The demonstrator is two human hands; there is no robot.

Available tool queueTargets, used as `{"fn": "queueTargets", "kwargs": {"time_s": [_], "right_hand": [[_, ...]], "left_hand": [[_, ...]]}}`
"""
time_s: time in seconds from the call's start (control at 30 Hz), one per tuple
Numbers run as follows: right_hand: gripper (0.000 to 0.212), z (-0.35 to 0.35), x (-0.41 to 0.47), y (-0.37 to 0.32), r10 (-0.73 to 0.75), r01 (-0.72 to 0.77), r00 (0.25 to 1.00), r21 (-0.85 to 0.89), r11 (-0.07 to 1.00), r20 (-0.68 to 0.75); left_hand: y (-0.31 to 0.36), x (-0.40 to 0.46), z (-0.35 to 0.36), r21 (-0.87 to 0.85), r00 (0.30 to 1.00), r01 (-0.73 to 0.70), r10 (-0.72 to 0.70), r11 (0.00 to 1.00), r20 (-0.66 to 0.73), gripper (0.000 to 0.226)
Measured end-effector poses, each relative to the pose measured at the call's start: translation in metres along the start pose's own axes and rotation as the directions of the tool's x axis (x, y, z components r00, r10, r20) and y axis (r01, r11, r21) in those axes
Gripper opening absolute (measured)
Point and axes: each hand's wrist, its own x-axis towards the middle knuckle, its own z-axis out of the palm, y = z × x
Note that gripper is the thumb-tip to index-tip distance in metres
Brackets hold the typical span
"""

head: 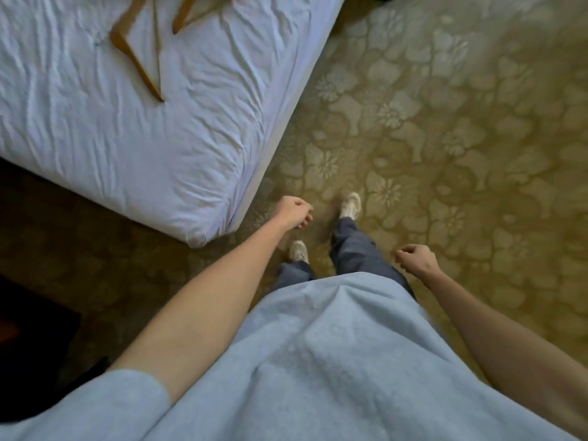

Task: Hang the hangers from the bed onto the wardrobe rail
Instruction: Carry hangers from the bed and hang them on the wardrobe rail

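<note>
Wooden hangers lie on the white bed at the top left. One hanger is bent in a V shape, and part of another hanger runs off the top edge. My left hand hangs beside the bed's corner, fingers loosely curled, holding nothing. My right hand hangs over the carpet with loosely curled fingers, also holding nothing. Both hands are well below the hangers. The wardrobe rail is not in view.
A patterned beige carpet covers the floor right of the bed. My feet in white shoes stand near the bed's corner. Dark furniture sits at the lower left.
</note>
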Motion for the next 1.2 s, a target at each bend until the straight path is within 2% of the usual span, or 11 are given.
{"fn": "queueTargets", "kwargs": {"time_s": [0.17, 0.3, 0.43, 0.53, 0.67, 0.83, 0.93, 1.07, 1.2], "right_hand": [[0.024, -0.076, 0.072, -0.039, 0.093, -0.094, 0.995, 0.013, 0.996, 0.045], [0.027, -0.152, 0.139, -0.104, 0.087, -0.084, 0.99, -0.032, 0.996, 0.111], [0.026, -0.22, 0.195, -0.192, 0.003, 0.0, 0.996, -0.025, 1.0, 0.093], [0.023, -0.263, 0.218, -0.28, -0.136, 0.138, 0.987, -0.022, 0.99, 0.088], [0.025, -0.298, 0.251, -0.398, -0.299, 0.31, 0.946, -0.078, 0.948, 0.126], [0.023, -0.326, 0.298, -0.523, -0.424, 0.455, 0.884, -0.154, 0.877, 0.196], [0.021, -0.349, 0.328, -0.588, -0.437, 0.487, 0.866, -0.205, 0.849, 0.244], [0.024, -0.39, 0.37, -0.645, -0.384, 0.459, 0.883, -0.326, 0.826, 0.271], [0.026, -0.439, 0.417, -0.692, -0.354, 0.443, 0.895, -0.451, 0.775, 0.27]], "left_hand": [[0.141, 0.083, 0.002, 0.045, 0.998, -0.044, 0.042, 0.998, 0.047, 0.016], [0.215, 0.129, -0.007, 0.113, 1.0, 0.027, -0.027, 0.993, -0.003, 0.016], [0.25, 0.156, -0.028, 0.128, 0.99, 0.14, -0.134, 0.982, -0.053, 0.021], [0.269, 0.17, -0.052, 0.097, 0.974, 0.201, -0.188, 0.975, -0.128, 0.027], [0.297, 0.193, -0.085, 0.065, 0.961, 0.251, -0.241, 0.966, -0.134, 0.016], [0.334, 0.247, -0.117, 0.013, 0.947, 0.282, -0.276, 0.959, -0.167, 0.021], [0.368, 0.288, -0.135, -0.046, 0.933, 0.317, -0.32, 0.947, -0.163, 0.023], [0.444, 0.327, -0.162, -0.053, 0.934, 0.319, -0.324, 0.946, -0.148, 0.026], [0.527, 0.376, -0.189, -0.139, 0.946, 0.25, -0.272, 0.958, -0.177, 0.029]]}}
